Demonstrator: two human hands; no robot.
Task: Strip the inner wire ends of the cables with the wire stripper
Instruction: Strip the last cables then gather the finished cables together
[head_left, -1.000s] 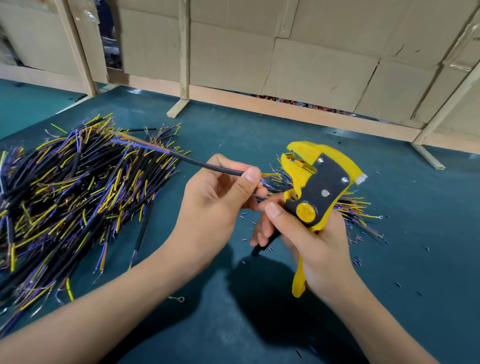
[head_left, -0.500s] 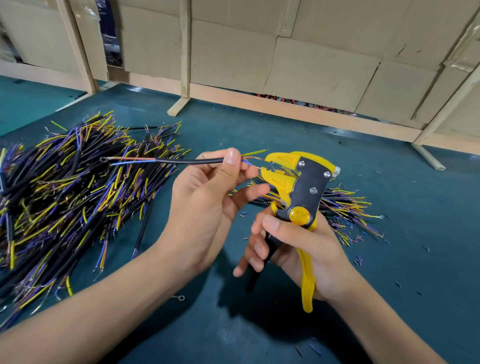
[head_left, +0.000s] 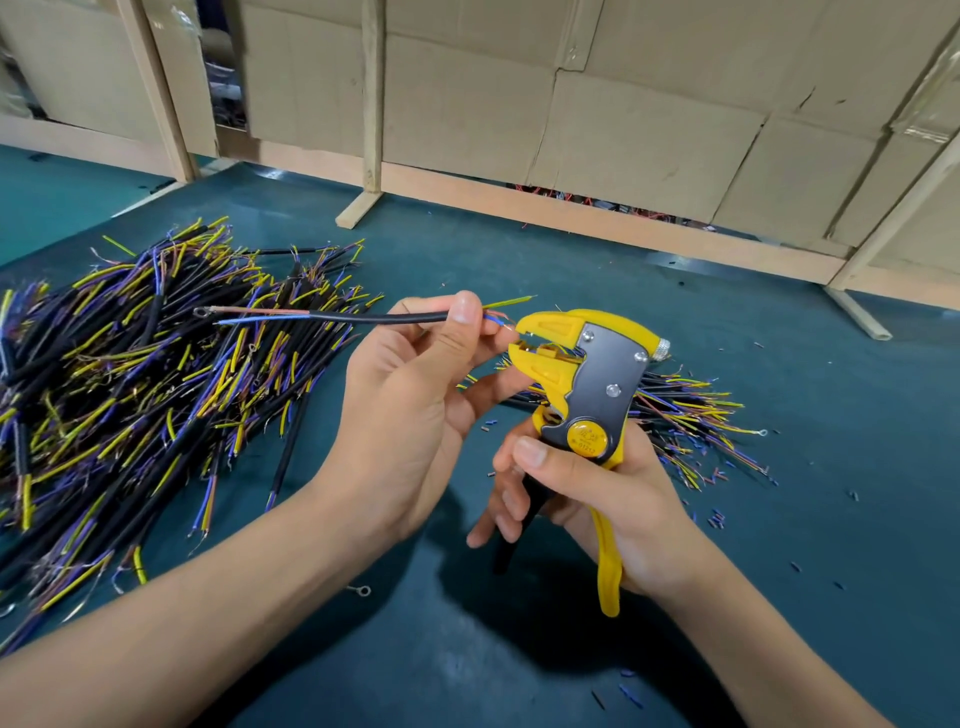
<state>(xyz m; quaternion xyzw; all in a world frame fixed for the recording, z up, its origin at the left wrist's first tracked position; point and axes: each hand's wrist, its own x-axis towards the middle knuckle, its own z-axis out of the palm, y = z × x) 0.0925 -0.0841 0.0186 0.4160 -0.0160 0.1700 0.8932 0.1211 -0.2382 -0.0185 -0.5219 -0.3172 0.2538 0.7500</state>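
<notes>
A large pile of cables (head_left: 140, 384) lies across the left of the teal table (head_left: 519, 260), black sheaths with yellow, blue and purple inner wires fanning out at the ends. Just right of the pile, the left hand (head_left: 415, 410) pinches one black cable (head_left: 384, 317) between thumb and curled fingers, holding it roughly level above the table; its far end (the one with a small ring terminal) points left over the pile, while its near end, with a yellow, a blue and a reddish inner wire, sticks out past the thumb and sits just at the mouth of the wire stripper (head_left: 592, 384). The stripper's yellow jaws stand slightly parted. The right hand (head_left: 592, 499) grips the stripper's handles, thumb laid across below the round yellow pivot, fingers curled round the black handle. Behind that hand a smaller heap of cables (head_left: 691, 415) spreads to the right, with short insulation scraps (head_left: 717, 519) scattered near it
</notes>
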